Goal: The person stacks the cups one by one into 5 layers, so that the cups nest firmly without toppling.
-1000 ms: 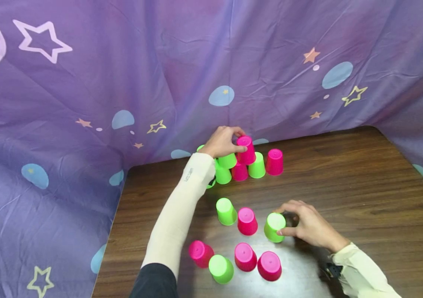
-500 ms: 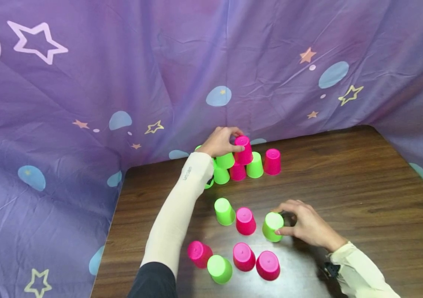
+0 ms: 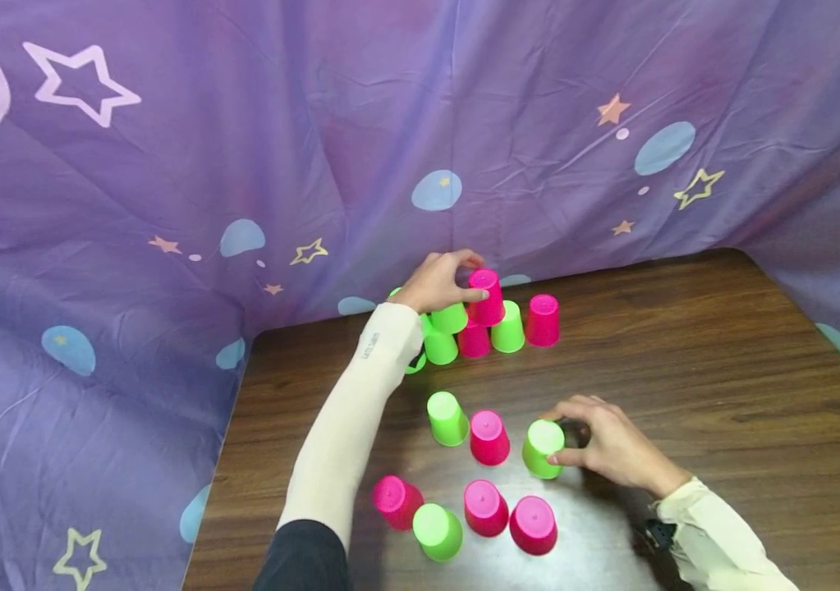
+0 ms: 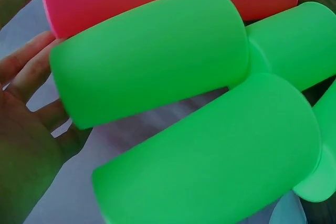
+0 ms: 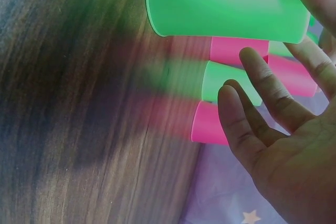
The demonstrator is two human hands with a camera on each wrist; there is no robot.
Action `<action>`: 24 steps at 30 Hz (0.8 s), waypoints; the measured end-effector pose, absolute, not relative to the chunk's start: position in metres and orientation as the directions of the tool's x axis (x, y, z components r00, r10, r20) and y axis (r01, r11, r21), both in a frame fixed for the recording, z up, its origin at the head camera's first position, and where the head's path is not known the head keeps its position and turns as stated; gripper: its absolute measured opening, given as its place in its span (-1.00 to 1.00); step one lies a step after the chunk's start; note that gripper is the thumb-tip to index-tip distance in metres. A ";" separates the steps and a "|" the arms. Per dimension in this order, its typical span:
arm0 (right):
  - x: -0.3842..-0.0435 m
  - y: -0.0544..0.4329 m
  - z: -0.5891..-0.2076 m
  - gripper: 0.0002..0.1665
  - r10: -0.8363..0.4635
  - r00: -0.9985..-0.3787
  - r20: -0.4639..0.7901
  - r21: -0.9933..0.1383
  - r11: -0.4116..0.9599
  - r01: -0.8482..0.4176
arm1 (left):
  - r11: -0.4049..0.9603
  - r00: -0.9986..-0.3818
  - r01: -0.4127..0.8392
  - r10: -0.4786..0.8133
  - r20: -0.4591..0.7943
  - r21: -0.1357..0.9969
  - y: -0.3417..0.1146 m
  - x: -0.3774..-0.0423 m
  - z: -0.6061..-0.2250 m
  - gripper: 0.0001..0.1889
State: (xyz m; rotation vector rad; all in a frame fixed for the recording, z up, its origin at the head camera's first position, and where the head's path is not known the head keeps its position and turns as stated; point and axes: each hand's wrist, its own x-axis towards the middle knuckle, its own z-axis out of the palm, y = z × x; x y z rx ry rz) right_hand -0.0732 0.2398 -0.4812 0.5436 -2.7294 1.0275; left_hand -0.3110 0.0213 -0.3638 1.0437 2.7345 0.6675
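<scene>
At the back of the table, my left hand [image 3: 434, 281] pinches an upside-down pink cup [image 3: 487, 300] by its upper part, thumb in front. That cup sits in the second tier, over a pink cup [image 3: 475, 341] and a green cup [image 3: 509, 328]. Beside it in the same tier is a green cup [image 4: 152, 59], with another green cup [image 4: 215, 150] alongside in the left wrist view. Nearer the front right, my right hand [image 3: 615, 447] holds an upside-down green cup [image 3: 540, 460] between thumb and fingers. The other fingers spread away from it in the right wrist view.
A pink cup [image 3: 542, 322] ends the back row on the right. In front of the stack stand a green cup [image 3: 447, 420] and a pink cup [image 3: 489, 439]. Closer still are several more cups, including a green one [image 3: 438, 533]. A purple curtain [image 3: 346, 148] hangs behind the wooden table [image 3: 722, 353].
</scene>
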 end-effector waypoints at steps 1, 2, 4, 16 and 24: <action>-0.074 0.239 -0.481 -0.42 -0.277 -0.918 0.285 -0.598 0.696 -0.396 | 0.658 -0.752 0.597 0.659 0.032 0.459 0.019 -0.311 -0.362 -0.39; -0.074 0.239 -0.481 -0.43 -0.279 -0.917 0.285 -0.596 0.698 -0.397 | 0.660 -0.757 0.589 0.653 0.031 0.466 0.016 -0.310 -0.361 -0.38; -0.075 0.238 -0.481 -0.43 -0.282 -0.916 0.284 -0.593 0.700 -0.399 | 0.655 -0.764 0.576 0.644 0.037 0.490 0.011 -0.308 -0.356 -0.38; -0.077 0.237 -0.482 -0.43 -0.288 -0.915 0.282 -0.599 0.692 -0.402 | 0.631 -0.780 0.606 0.590 0.207 0.485 -0.032 -0.281 -0.325 -0.40; -0.080 0.238 -0.483 -0.43 -0.300 -0.909 0.290 -0.628 0.657 -0.418 | 0.536 -0.749 0.658 0.539 0.386 0.529 -0.068 -0.244 -0.336 -0.46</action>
